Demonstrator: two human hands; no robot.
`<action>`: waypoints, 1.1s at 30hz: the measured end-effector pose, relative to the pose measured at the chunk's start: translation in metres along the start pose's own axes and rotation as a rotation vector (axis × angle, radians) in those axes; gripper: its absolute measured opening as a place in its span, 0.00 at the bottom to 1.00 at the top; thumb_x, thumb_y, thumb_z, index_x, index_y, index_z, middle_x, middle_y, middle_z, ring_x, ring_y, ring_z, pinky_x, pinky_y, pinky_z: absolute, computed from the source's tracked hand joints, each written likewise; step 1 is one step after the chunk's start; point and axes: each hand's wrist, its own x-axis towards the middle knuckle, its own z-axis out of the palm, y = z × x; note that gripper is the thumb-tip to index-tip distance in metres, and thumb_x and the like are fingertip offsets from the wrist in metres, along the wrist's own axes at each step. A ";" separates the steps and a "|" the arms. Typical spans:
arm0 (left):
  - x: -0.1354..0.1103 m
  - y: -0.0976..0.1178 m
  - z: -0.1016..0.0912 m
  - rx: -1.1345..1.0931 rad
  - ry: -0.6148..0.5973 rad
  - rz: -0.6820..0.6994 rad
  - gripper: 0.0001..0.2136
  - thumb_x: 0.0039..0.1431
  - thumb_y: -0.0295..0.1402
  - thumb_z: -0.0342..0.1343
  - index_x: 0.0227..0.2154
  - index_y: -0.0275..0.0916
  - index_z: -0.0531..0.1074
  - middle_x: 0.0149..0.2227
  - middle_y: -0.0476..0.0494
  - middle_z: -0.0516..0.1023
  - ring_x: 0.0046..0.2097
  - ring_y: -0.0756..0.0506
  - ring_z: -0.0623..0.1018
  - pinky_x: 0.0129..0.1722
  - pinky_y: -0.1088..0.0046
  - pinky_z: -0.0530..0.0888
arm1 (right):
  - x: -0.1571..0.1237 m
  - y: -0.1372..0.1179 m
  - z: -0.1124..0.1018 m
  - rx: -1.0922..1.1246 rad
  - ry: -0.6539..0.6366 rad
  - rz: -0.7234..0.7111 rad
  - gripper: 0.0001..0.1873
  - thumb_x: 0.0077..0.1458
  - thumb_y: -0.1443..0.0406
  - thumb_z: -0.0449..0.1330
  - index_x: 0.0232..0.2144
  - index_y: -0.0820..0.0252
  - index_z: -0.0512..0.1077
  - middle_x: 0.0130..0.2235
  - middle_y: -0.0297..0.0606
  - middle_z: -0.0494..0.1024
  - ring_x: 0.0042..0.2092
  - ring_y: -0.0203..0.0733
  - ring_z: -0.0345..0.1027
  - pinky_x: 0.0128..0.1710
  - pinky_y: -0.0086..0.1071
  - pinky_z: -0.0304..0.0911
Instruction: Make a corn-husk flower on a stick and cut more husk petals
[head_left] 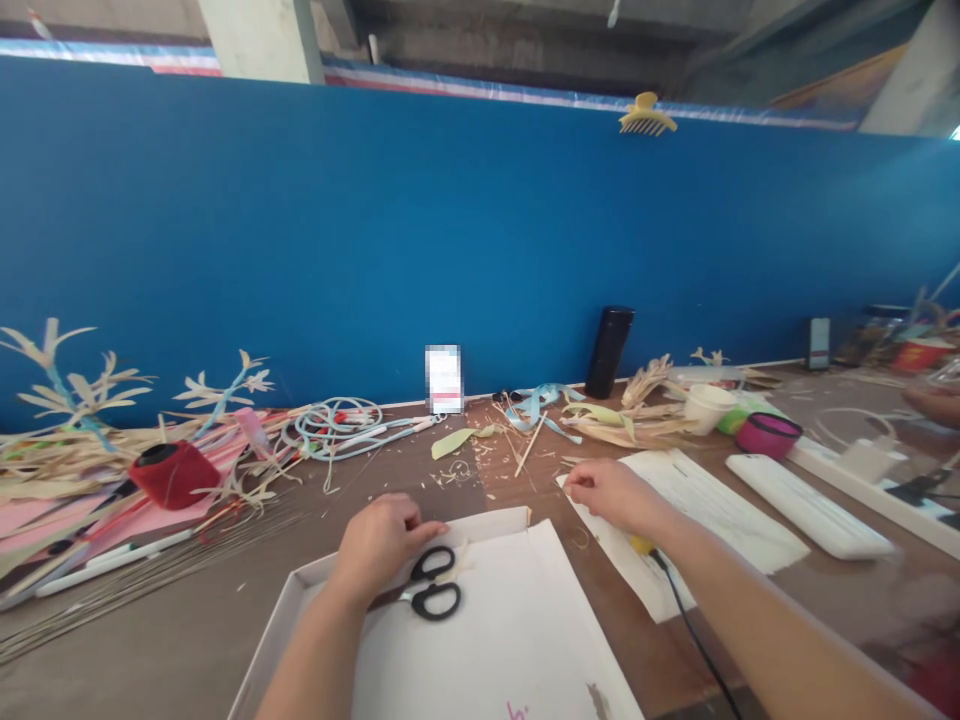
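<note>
The left hand lies in a shallow white tray at the near edge of the bench. Its grip is closed, fingers curled down over the blade end of a pair of black scissors. The two handle loops stick out to the right, flat on the tray floor near its far rim. The right hand rests just right of the tray, its grip pinched shut on the near-left corner of a sheet of paper that lies flat on the bench. Whether something small is also caught between those fingertips is too fine to tell. A black cable runs under the right wrist toward the near edge.

As I judge it, the scissors are being taken up blade-first. That is safe only while the blades are closed, so the hand should keep them pressed together and lift straight up, clear of the tray rim. The thumb and fingers should go into the loops only once the scissors are off the tray. The right hand does best to keep the paper corner flat and steady, and the cable out of the way.

Toward the left edge of the bench lie a red spool, thin wire rods and straw flowers. A blue partition stands along the far edge.
</note>
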 end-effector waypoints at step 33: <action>-0.002 -0.010 0.004 -0.029 -0.042 -0.076 0.20 0.47 0.52 0.54 0.18 0.38 0.69 0.26 0.49 0.73 0.27 0.51 0.68 0.26 0.75 0.55 | 0.090 -0.050 0.016 -0.244 0.010 -0.001 0.06 0.43 0.65 0.58 0.23 0.54 0.77 0.32 0.39 0.78 0.35 0.43 0.69 0.30 0.30 0.55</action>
